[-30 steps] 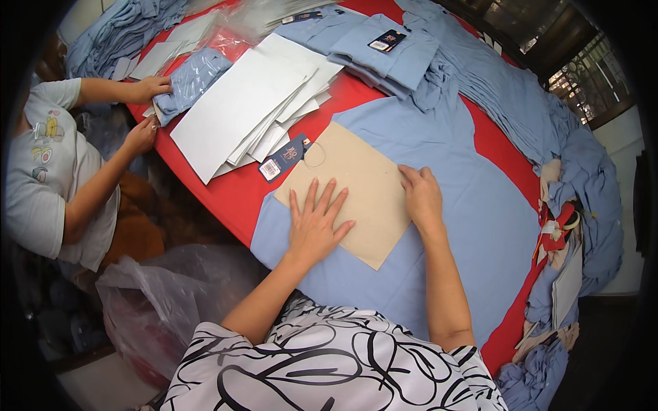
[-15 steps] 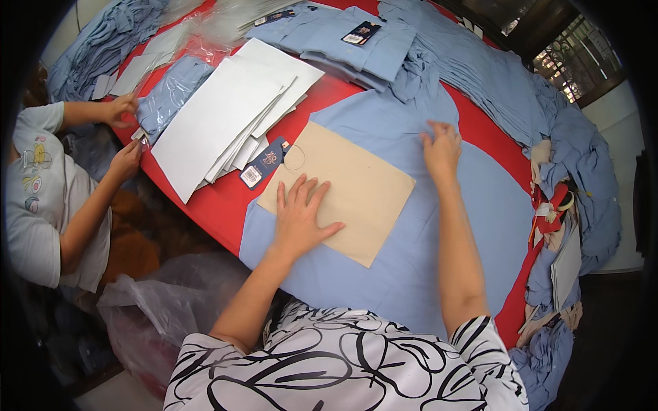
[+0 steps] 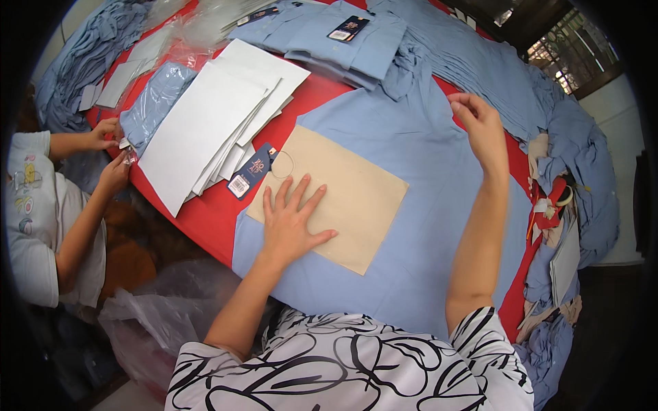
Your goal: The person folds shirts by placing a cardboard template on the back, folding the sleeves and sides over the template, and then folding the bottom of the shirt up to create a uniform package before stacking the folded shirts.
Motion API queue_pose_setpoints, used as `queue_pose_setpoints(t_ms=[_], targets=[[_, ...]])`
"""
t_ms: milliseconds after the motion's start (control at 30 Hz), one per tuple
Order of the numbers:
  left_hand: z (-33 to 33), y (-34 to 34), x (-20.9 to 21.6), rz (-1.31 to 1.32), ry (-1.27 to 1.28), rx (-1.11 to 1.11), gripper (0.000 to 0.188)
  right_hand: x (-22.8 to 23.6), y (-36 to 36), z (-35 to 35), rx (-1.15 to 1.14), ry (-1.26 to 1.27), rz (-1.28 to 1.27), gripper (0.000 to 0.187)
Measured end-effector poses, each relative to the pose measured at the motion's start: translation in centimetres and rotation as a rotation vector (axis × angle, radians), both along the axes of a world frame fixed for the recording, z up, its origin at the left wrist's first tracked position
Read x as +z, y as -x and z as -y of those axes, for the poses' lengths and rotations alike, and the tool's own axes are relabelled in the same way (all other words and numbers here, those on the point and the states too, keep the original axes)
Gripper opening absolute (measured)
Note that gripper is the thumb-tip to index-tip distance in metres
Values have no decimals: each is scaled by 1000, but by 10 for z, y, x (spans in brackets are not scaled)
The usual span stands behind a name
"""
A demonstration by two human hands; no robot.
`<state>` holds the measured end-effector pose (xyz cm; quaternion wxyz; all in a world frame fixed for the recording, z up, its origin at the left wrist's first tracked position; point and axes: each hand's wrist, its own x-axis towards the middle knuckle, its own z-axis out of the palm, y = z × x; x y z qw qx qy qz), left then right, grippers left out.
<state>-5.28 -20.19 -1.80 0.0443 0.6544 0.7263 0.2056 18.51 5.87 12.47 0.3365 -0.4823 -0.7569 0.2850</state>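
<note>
A light blue shirt (image 3: 439,246) lies spread face down on the red-covered table in front of me. On it rests a tan cardboard sheet (image 3: 356,185), set at a slant. My left hand (image 3: 288,226) presses flat on the cardboard's left part, fingers spread. Beside those fingertips, a dark blue hang tag (image 3: 251,172) with a thin loop of string overlaps the cardboard's left corner. My right hand (image 3: 482,133) is at the shirt's far right edge, its fingers bent together in a pinch on the cloth; the fingertips partly hide the contact.
White sheets (image 3: 212,109) are stacked at left. Folded blue shirts with tags (image 3: 377,44) lie at the back, and more blue garments (image 3: 589,178) heap along the right. At far left a co-worker's hands (image 3: 113,154) handle a bagged shirt (image 3: 157,99). A clear plastic bag (image 3: 154,322) hangs below.
My right hand has moved right and away from me, from over the shirt to its edge, and its fingers have drawn together. My left hand stays flat on the cardboard.
</note>
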Motion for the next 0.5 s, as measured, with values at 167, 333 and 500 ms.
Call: queue_pose_setpoints(t_ms=[167,333,500], targets=[[-28,4,-4,-13,-82,-110,63,-121,-34,-116,-500,-284,490,47],[-26,9,-5,9,-114,-116,56,-90,-3,-99,-285,36,401,37],[-8,19,-7,60,-85,-49,53,41,34,67,1213,8,237,21]])
